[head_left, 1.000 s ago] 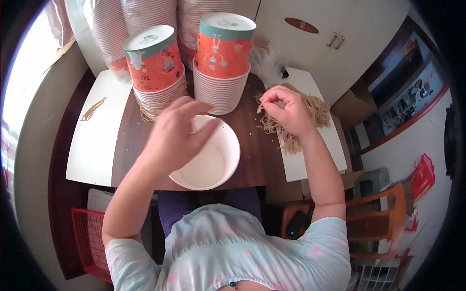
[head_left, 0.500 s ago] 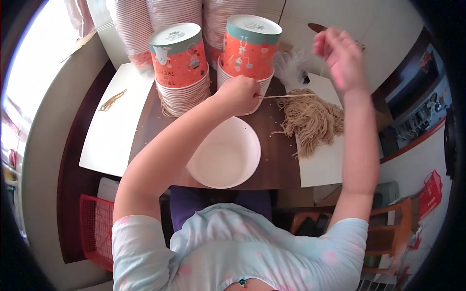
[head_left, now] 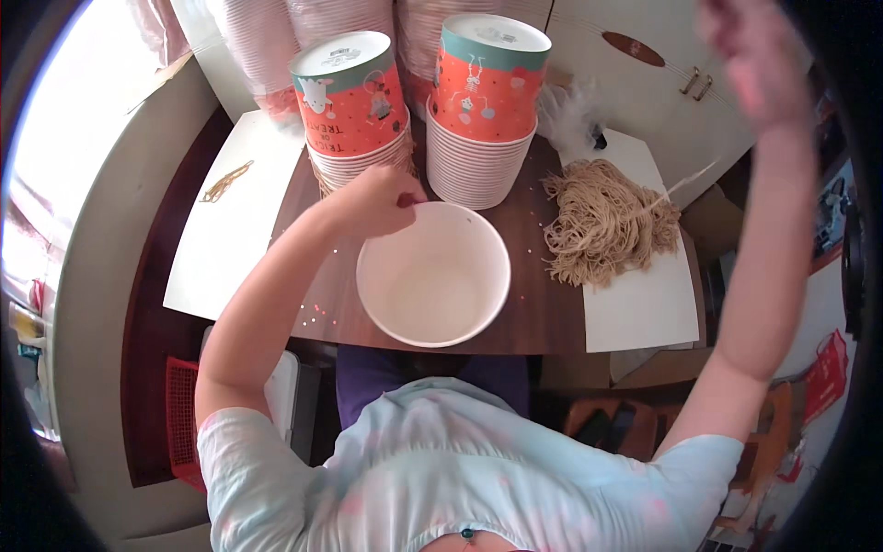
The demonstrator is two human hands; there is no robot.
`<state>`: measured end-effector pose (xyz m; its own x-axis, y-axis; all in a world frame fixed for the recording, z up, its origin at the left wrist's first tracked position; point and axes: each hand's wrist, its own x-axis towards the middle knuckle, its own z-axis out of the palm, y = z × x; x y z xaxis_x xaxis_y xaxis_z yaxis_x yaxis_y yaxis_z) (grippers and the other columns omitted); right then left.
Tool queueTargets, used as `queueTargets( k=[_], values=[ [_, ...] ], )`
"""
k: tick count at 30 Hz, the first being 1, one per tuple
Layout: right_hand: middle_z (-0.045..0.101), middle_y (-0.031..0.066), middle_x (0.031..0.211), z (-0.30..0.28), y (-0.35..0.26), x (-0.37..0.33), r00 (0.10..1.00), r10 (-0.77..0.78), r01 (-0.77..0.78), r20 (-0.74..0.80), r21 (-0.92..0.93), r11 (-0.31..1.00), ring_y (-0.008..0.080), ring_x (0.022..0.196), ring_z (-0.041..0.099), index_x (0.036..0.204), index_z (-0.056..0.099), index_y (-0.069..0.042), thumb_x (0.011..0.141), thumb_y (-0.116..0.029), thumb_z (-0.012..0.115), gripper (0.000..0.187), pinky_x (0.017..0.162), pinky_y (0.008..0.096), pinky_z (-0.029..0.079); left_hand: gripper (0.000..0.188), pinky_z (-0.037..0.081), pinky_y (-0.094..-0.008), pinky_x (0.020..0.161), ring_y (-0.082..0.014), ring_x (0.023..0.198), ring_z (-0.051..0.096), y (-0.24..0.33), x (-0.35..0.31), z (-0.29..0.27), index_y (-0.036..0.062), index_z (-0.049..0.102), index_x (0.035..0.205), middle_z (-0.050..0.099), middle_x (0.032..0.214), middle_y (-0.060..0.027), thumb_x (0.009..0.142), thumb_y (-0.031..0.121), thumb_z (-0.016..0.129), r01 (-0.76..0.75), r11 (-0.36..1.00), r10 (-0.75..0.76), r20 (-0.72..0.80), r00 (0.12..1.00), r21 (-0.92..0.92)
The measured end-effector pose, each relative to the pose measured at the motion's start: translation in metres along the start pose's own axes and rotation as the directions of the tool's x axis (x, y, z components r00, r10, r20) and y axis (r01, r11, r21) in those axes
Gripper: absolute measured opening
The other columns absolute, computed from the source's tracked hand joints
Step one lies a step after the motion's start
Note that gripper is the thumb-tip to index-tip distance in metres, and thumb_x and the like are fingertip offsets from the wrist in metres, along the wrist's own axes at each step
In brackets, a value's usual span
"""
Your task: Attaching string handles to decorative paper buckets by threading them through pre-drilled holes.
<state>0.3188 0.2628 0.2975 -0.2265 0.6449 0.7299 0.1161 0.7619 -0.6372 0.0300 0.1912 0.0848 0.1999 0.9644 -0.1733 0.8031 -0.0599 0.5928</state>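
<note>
A white paper bowl stands empty on the dark wooden table in front of me. My left hand rests at its far left rim with the fingers curled on the edge. My right hand is raised high at the upper right and blurred. A thin pale strand runs from it down to a heap of tan string. The heap lies on a white sheet to the right of the bowl.
Two stacks of paper cups, each topped by an orange and teal printed cup, stand just behind the bowl. Another white sheet on the left carries a few loose strands. White cabinet doors lie beyond the table.
My right hand has risen from the string heap to high on the right, drawing a strand out. My left hand moved from over the bowl to the cups, then back to the bowl's rim.
</note>
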Motion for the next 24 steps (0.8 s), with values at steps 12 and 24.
queueTargets(
  k=[12,24],
  values=[
    [0.059,-0.0028,0.073,0.144,0.091,-0.185,0.455,0.484,-0.619,0.748,-0.125,0.776,0.0031,0.064,0.051,0.086,0.062,0.0,0.086,-0.012,0.063,0.012,0.056,0.0217,0.043,0.066,0.045,-0.0233,0.047,-0.0087,0.055,0.056,0.019,-0.111,0.074,-0.0002,0.021,0.145,0.059,0.072,-0.0052,0.089,0.005,0.056,0.083,0.568,-0.229,-0.061,0.971,-0.819],
    [0.059,-0.0018,0.071,0.151,0.104,-0.203,0.5,0.485,-0.54,0.718,-0.179,0.822,0.0035,0.064,0.051,0.088,0.063,0.001,0.087,-0.013,0.064,0.014,0.056,0.0227,0.044,0.026,0.049,-0.019,0.065,-0.0041,0.076,0.058,-0.022,-0.082,0.082,-0.0039,0.06,0.117,0.064,0.09,-0.0026,0.096,0.011,0.052,-0.04,0.638,-0.19,-0.208,0.96,-0.769]
  ],
)
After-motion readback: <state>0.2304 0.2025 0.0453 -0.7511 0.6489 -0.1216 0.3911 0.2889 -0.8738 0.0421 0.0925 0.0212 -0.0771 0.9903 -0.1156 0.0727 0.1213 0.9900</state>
